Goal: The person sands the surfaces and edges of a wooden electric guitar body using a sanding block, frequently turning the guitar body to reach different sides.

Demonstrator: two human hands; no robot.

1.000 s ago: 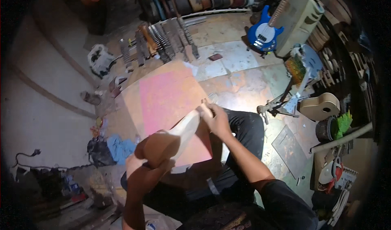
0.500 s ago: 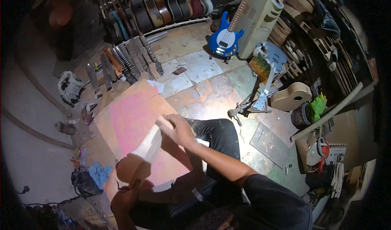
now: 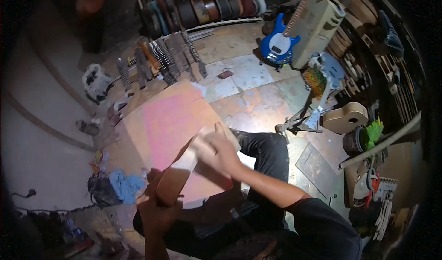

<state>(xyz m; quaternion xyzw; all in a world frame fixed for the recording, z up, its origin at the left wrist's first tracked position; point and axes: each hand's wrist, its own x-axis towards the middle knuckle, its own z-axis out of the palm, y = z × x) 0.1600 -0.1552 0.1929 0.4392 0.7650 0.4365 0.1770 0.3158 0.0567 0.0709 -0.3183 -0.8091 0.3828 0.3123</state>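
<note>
Evidently, the curved wooden piece point(image 3: 173, 182) sits just left of the frame's lower centre, its lower end gripped by the left hand point(image 3: 157, 210), apparently to steady it; the right hand point(image 3: 222, 156) is blurred at the upper end, its grip impossible to tell. Beneath lies a pink-and-tan sheet point(image 3: 170, 119). Upper centre, racked guitars point(image 3: 208, 2) stand edge-on, probably saving room.

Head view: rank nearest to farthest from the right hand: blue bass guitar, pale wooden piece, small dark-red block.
Nearest to the right hand first:
1. Pale wooden piece: right at the hand, on its left side.
2. Small dark-red block: ahead, on the floor.
3. Blue bass guitar: farther ahead, off to the right.
</note>
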